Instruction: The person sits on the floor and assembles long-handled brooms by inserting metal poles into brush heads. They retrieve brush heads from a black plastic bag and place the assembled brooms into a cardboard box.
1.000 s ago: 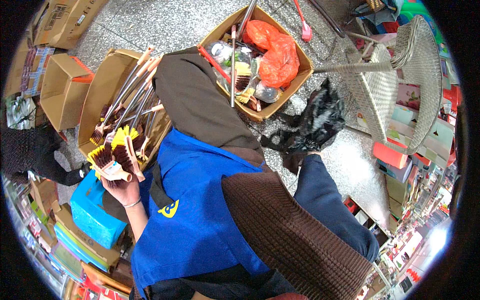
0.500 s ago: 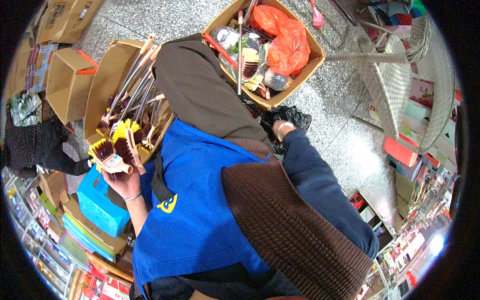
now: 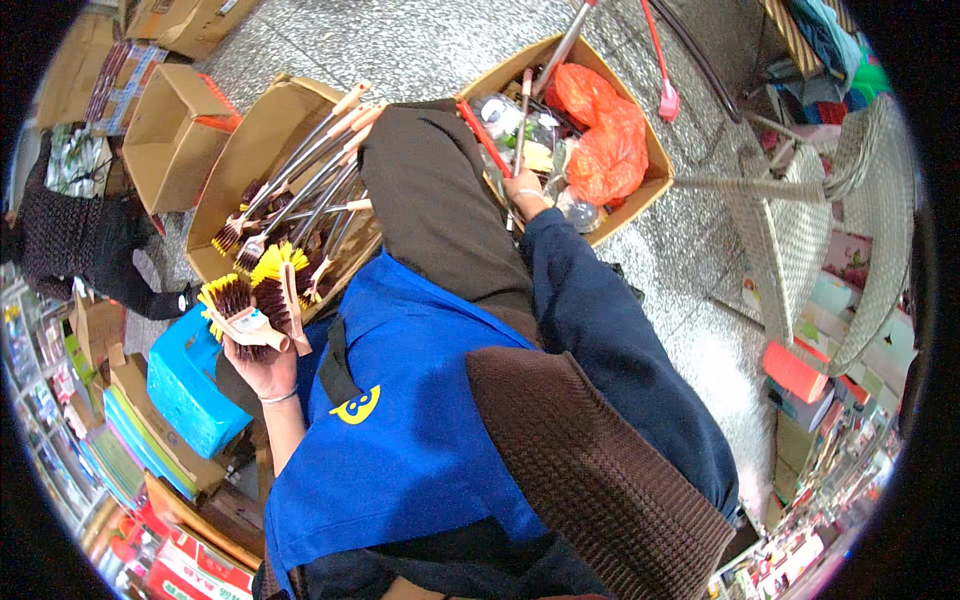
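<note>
While brushes are gripped in the left hand [image 3: 262, 362], cartons are seen.
Long-handled brushes [image 3: 300, 195] are held in one carton [image 3: 232, 150]; right hand [image 3: 525, 187], grip indeterminable, is sunk in another carton [image 3: 655, 160] holding orange bags [image 3: 605, 145].

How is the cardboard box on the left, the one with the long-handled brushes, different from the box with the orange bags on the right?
The left box holds long-handled brushes lying roughly side by side; the right box holds a loose jumble, with orange plastic bags and clear packets.

The right hand reaches into the right box; the left hand grips a bunch of brush heads just outside the left box.

Both are open brown cardboard boxes on the speckled floor.
</note>
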